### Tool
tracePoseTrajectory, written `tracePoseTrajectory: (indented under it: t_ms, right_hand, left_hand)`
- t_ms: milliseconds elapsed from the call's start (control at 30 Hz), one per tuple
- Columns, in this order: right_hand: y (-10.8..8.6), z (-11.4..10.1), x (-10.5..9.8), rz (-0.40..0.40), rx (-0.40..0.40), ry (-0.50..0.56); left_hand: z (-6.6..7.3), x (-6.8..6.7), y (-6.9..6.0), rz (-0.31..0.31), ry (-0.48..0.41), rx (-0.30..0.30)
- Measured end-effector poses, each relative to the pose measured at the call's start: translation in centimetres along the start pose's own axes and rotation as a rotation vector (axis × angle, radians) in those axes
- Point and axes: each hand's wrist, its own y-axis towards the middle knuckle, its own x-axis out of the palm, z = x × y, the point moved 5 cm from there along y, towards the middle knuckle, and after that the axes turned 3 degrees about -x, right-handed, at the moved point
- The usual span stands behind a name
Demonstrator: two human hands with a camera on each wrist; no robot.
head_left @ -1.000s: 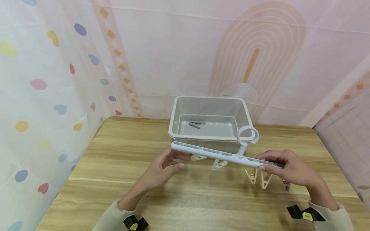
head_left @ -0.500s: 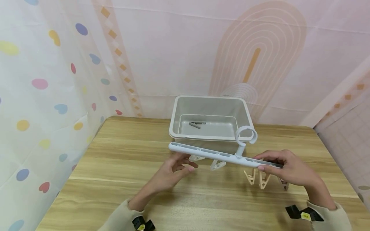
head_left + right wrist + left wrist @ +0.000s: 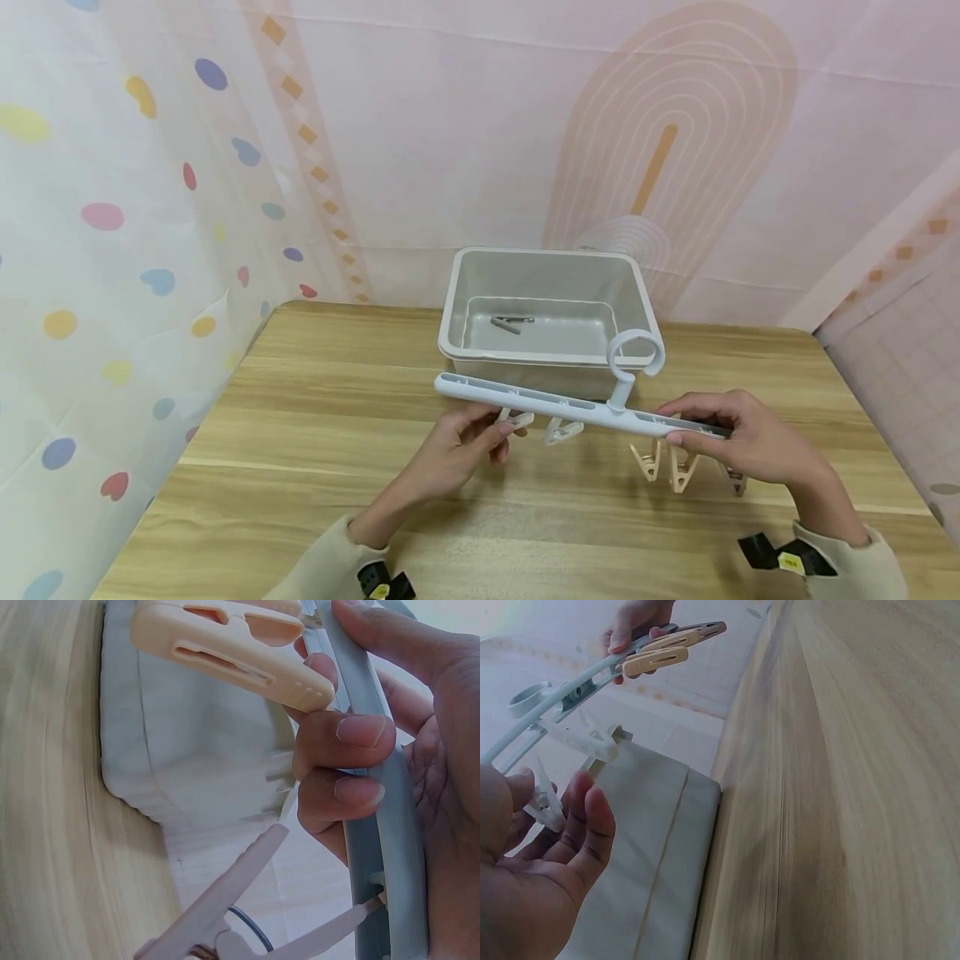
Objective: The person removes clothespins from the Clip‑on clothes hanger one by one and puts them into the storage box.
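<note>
The person's left hand (image 3: 450,450) pinches the outermost white clip (image 3: 519,422), some fingertips hidden behind it. The clip hangs under the left end of a pale blue hanger (image 3: 540,404), raised before a grey bin (image 3: 547,275) and partly covering its front. Rightward hang a second white clip (image 3: 562,431) and two tan clips (image 3: 681,473). The right hand (image 3: 757,437) grips the hanger's right end, partly hiding a brownish clip (image 3: 738,481).
</note>
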Motion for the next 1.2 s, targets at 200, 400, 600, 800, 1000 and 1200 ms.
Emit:
tracePoseTrajectory:
  t_ms: [200, 400, 600, 800, 1000, 1200]
  right_hand:
    - [-0.1, 0.1, 0.0, -0.002, -0.001, -0.004]
    - [-0.1, 0.2, 0.0, -0.01, -0.011, -0.001]
    - [-0.2, 0.1, 0.0, -0.014, -0.029, 0.016]
    - [-0.1, 0.0, 0.0, -0.013, -0.028, 0.012]
    - [-0.2, 0.0, -0.1, -0.011, -0.008, 0.008]
    - [-0.2, -0.2, 0.0, -0.019, -0.02, 0.023]
  left_hand:
    - [0.4, -0.2, -0.2, -0.022, 0.017, 0.024]
    - [0.6, -0.9, -0.5, 0.017, 0.055, -0.027]
    - [1.2, -1.5, -0.7, 0.063, 0.118, -0.04]
    - [1.8, -2.1, -0.9, 0.136, 0.186, 0.023]
    - [2.2, -2.5, -0.9, 0.205, 0.25, 0.076]
    - [2.3, -2.2, -0.9, 0.224, 0.206, 0.132]
